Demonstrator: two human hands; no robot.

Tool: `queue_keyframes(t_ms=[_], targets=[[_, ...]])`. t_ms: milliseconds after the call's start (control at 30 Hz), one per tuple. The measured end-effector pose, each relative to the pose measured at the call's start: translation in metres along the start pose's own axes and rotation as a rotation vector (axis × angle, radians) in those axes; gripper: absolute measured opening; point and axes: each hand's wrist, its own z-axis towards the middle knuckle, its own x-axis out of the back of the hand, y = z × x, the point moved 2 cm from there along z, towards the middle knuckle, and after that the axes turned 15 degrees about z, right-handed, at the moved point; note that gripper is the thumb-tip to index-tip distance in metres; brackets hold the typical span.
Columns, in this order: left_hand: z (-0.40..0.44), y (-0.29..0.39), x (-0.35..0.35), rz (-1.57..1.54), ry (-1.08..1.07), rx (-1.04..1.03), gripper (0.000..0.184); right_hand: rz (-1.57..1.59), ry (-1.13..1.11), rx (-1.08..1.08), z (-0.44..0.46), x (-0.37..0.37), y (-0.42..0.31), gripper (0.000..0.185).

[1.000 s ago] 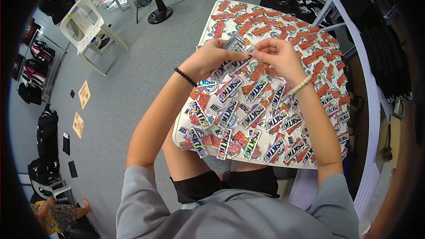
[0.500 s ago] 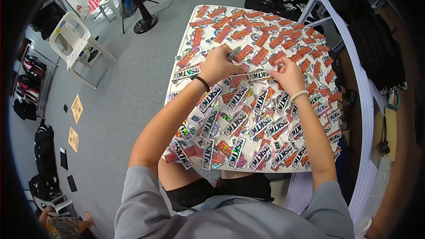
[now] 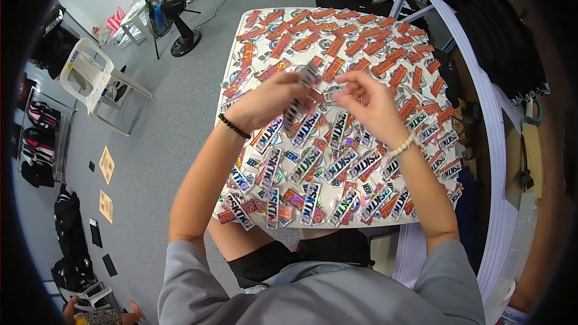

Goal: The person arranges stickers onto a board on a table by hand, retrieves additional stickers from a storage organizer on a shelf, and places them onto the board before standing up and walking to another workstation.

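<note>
In the head view, the left hand (image 3: 274, 101) grips a stack (image 3: 293, 115) of grey and black strips, tilted above the left-middle of the table (image 3: 233, 63). The blur makes it hard to count the strips. The right hand (image 3: 373, 105) is just to the right, its bent fingers parted from the thumb and seemingly empty, apart from the stack. Below and nearer, silver strips (image 3: 310, 203) cover the near part of the table; red strips (image 3: 334, 69) fill the far part, many lying across round stickers.

A light left grip would likely let single strips slide free while the rest stay squared. The right thumb and finger would do best pinching one edge, kept high enough not to nudge pieces beneath.
</note>
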Motion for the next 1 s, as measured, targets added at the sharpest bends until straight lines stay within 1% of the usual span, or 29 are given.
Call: queue_keyframes(t_ms=[33, 67, 100, 133, 167, 200, 233, 267, 300, 367, 433, 467, 500, 533, 567, 667, 733, 767, 833, 867, 900, 967, 1000], targets=[[-0.005, 0.005, -0.011, 0.032, -0.063, 0.07, 0.025, 0.054, -0.019, -0.017, -0.003, -0.006, -0.002, 0.026], [-0.006, 0.006, -0.017, 0.13, -0.094, 0.031, 0.025, 0.109, -0.037, -0.034, -0.007, -0.009, -0.002, 0.028], [-0.007, 0.006, -0.021, 0.235, -0.027, 0.031, 0.025, 0.209, -0.025, -0.148, -0.011, -0.008, 0.0, 0.027], [-0.009, 0.007, -0.025, 0.338, 0.042, 0.028, 0.024, 0.279, 0.004, -0.186, -0.015, -0.006, 0.003, 0.025], [-0.006, 0.003, -0.03, 0.185, 0.014, 0.013, 0.021, 0.35, 0.033, -0.224, -0.019, -0.003, 0.005, 0.024], [-0.006, -0.001, -0.033, 0.141, 0.046, 0.042, 0.022, 0.393, 0.054, -0.24, -0.023, 0.0, 0.005, 0.021], [-0.005, -0.005, -0.036, 0.095, 0.079, 0.072, 0.022, 0.454, 0.07, -0.311, -0.027, 0.003, 0.004, 0.022], [-0.003, -0.008, -0.039, 0.135, 0.061, 0.063, 0.023, 0.514, 0.085, -0.384, -0.031, 0.006, 0.003, 0.023], [-0.002, -0.012, -0.043, 0.093, 0.038, 0.087, 0.024, 0.469, 0.001, -0.441, -0.036, 0.012, 0.005, 0.019], [-0.009, -0.008, -0.057, -0.024, 0.006, 0.132, 0.025, 0.443, -0.009, -0.448, -0.043, 0.021, 0.011, 0.014], [-0.012, -0.004, -0.065, -0.395, -0.096, 0.252, 0.022, 0.366, 0.07, -0.394, -0.043, 0.043, 0.014, 0.013], [-0.009, -0.009, -0.063, -0.426, -0.133, 0.24, 0.02, 0.327, 0.107, -0.372, -0.039, 0.055, 0.016, 0.013], [-0.005, -0.013, -0.062, -0.392, -0.096, 0.219, 0.02, 0.351, 0.147, -0.437, -0.037, 0.064, 0.018, 0.014], [-0.001, -0.017, -0.062, -0.358, -0.059, 0.199, 0.02, 0.342, 0.088, -0.433, -0.039, 0.065, 0.019, 0.014], [0.002, -0.013, -0.064, -0.304, 0.006, 0.139, 0.023, 0.333, 0.028, -0.429, -0.041, 0.061, 0.015, 0.015], [0.015, -0.017, -0.068, 0.049, 0.109, 0.177, 0.027, 0.438, -0.031, -0.452, -0.049, 0.036, 0.011, 0.019], [0.027, -0.031, -0.065, 0.172, 0.068, -0.007, 0.03, 0.484, 0.006, -0.416, -0.046, 0.035, 0.023, 0.018], [0.024, -0.019, -0.064, 0.332, 0.081, -0.044, 0.031, 0.501, 0.032, -0.41, -0.043, 0.037, 0.028, 0.017], [0.025, -0.016, -0.057, 0.313, 0.048, 0.065, 0.031, 0.48, 0.089, -0.376, -0.034, 0.047, 0.031, 0.014], [0.02, -0.006, -0.051, 0.397, 0.103, 0.017, 0.031, 0.467, 0.118, -0.346, -0.029, 0.056, 0.032, 0.014], [0.023, -0.006, -0.037, 0.88, 0.24, -0.127, 0.029, 0.408, 0.149, -0.331, -0.024, 0.066, 0.034, 0.015], [0.022, -0.007, -0.015, 1.017, 0.342, -0.191, 0.027, 0.139, 0.205, -0.266, -0.014, 0.091, 0.047, 0.017], [0.019, -0.007, -0.006, 1.024, 0.349, -0.149, 0.028, 0.104, 0.201, -0.243, -0.012, 0.099, 0.049, 0.016]])
